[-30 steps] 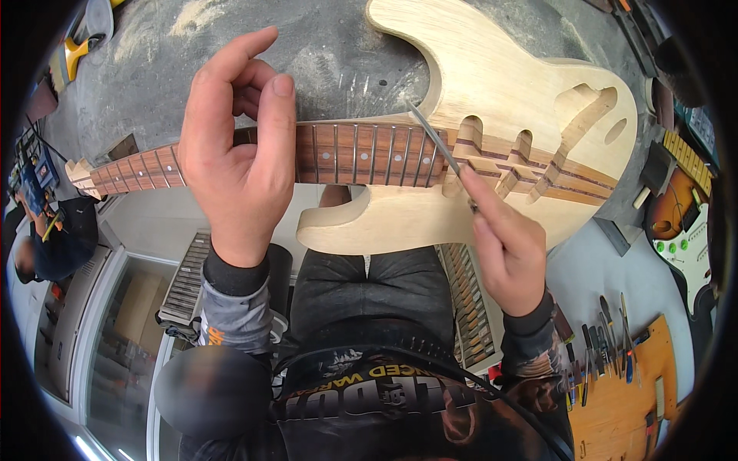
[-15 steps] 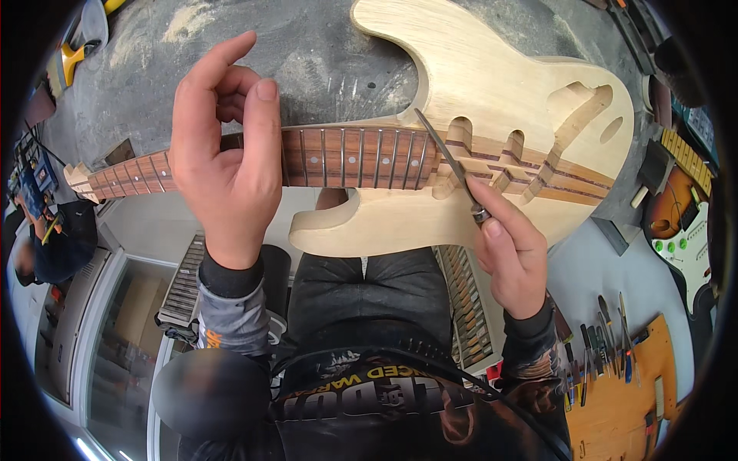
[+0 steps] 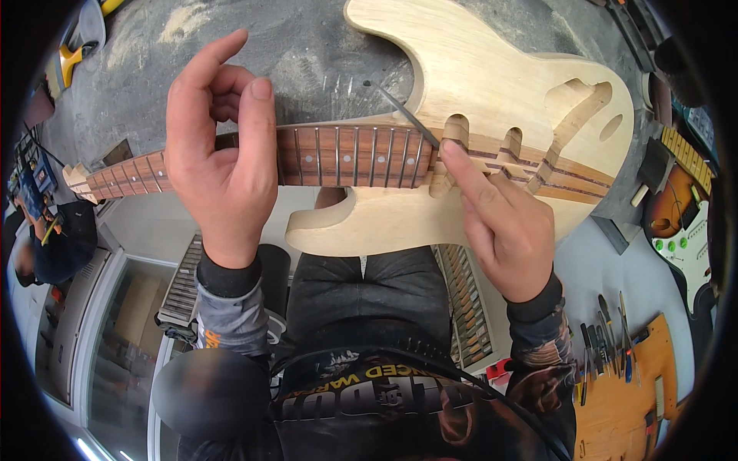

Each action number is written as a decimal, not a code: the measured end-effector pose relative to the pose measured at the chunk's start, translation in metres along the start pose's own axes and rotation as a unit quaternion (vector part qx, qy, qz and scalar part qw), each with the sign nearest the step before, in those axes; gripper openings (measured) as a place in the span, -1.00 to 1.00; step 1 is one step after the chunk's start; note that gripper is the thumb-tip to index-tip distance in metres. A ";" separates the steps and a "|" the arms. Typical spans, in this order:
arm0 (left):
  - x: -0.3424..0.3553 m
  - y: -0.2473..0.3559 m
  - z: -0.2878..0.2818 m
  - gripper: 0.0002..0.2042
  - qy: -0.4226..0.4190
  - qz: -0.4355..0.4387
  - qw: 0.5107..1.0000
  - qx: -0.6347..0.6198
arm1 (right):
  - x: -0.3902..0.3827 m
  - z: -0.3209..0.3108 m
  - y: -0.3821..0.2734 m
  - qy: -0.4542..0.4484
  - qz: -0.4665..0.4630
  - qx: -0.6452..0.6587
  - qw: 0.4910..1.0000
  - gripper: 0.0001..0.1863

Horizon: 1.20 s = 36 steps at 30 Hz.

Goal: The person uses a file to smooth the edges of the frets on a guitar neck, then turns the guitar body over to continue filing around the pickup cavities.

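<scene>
An unfinished pale wood guitar body with routed cavities lies face up on a dusty grey bench. Its dark fretboard runs left to a bare headstock. My left hand lies over the neck near its middle, palm on the frets, thumb and index finger raised. My right hand pinches a thin dark metal tool. The tool slants up and left from the neck's end by the first cavity, and my index finger presses there.
A finished orange guitar lies at the right. Hand tools rest on an orange board at lower right. Racks of tools hang below the bench. A yellow tool sits at the top left. Another person is at the far left.
The thin tool and my right fingertips have slid left along the body to the end of the fretboard. My left hand has shifted a little left and its fingers have lifted.
</scene>
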<state>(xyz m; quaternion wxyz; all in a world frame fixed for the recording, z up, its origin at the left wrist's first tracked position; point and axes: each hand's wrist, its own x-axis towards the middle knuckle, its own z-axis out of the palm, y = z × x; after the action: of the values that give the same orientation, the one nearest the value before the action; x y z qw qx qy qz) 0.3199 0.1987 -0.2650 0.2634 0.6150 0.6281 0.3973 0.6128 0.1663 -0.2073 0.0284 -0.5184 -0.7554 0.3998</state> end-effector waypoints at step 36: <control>-0.002 -0.001 -0.002 -0.63 0.015 -0.007 1.000 -0.015 | -0.038 0.019 -0.002 0.031 0.144 0.321 0.936 -0.53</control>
<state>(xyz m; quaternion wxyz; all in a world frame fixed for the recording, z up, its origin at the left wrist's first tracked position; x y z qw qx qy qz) 0.3179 0.1962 -0.2646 0.2662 0.6006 0.6304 0.4135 0.6203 0.1247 -0.2050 0.1594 -0.5969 -0.5031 0.6044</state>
